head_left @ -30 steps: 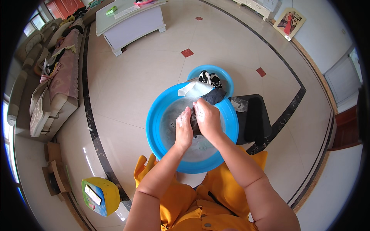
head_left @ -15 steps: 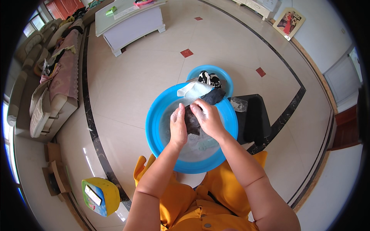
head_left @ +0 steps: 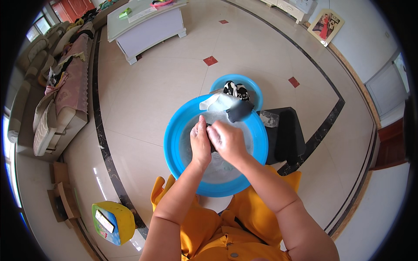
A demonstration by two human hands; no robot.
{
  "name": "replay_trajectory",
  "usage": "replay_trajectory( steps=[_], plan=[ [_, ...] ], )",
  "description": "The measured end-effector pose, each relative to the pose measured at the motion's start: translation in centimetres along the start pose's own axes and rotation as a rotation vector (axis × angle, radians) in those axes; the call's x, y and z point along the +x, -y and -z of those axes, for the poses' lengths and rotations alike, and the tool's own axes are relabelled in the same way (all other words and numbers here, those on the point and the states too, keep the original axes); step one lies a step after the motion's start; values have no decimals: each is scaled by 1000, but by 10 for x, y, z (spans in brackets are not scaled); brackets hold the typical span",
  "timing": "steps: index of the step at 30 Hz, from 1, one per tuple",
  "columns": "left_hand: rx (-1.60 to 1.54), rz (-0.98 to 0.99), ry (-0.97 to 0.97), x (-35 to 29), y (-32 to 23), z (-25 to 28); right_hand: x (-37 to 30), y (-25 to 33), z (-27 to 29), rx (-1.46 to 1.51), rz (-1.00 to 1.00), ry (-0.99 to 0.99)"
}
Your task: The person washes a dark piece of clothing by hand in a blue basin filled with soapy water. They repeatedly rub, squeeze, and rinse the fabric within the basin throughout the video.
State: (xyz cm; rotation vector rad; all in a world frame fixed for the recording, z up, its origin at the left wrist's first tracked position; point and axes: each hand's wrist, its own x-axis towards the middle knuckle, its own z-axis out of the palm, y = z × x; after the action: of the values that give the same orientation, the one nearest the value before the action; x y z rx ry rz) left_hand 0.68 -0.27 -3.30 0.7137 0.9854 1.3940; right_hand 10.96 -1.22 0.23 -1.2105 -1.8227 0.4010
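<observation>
Over a large blue basin [head_left: 171,141] of cloudy, sudsy water, my two soapy hands press together. A dark brown cloth [head_left: 213,148] is bunched between them, mostly hidden by the fingers. My left hand [head_left: 200,142] holds it from the left side, and my right hand [head_left: 228,140] is curled over it from the right. Across the basin's far rim lie a white cloth [head_left: 217,102] and a dark grey cloth [head_left: 240,112].
Behind stands a smaller blue basin [head_left: 259,92] with a black-and-white cloth [head_left: 235,89]. Right of me is a black stool-like object [head_left: 287,137] bearing a clear soap container [head_left: 269,118]. A yellow stool [head_left: 127,222] with a phone [head_left: 104,221] stands left; a sofa [head_left: 69,117] lines the wall.
My right hand has moved left and closed in against my left hand. The brown cloth, which hung visibly between them, is now squeezed together and mostly covered.
</observation>
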Motion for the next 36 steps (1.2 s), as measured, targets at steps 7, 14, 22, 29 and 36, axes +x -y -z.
replay_trajectory(
  steps=[7, 14, 22, 29, 36],
  plan=[
    [19, -101, 86, -6, 10, -2, -9, 4, -11, 2, 20, -30],
    [231, -219, 109, -18, 12, -17, 3, -11, -2, 73, -75, -133],
    [227, -137, 113, -22, 2, -22, 4, -16, 2, 180, -264, -74],
    [-129, 83, 71, -7, -1, -12, -5, 3, -4, 109, -39, -35],
    [67, -132, 76, -10, 14, -9, -4, -1, -7, -4, -9, -72]
  ],
)
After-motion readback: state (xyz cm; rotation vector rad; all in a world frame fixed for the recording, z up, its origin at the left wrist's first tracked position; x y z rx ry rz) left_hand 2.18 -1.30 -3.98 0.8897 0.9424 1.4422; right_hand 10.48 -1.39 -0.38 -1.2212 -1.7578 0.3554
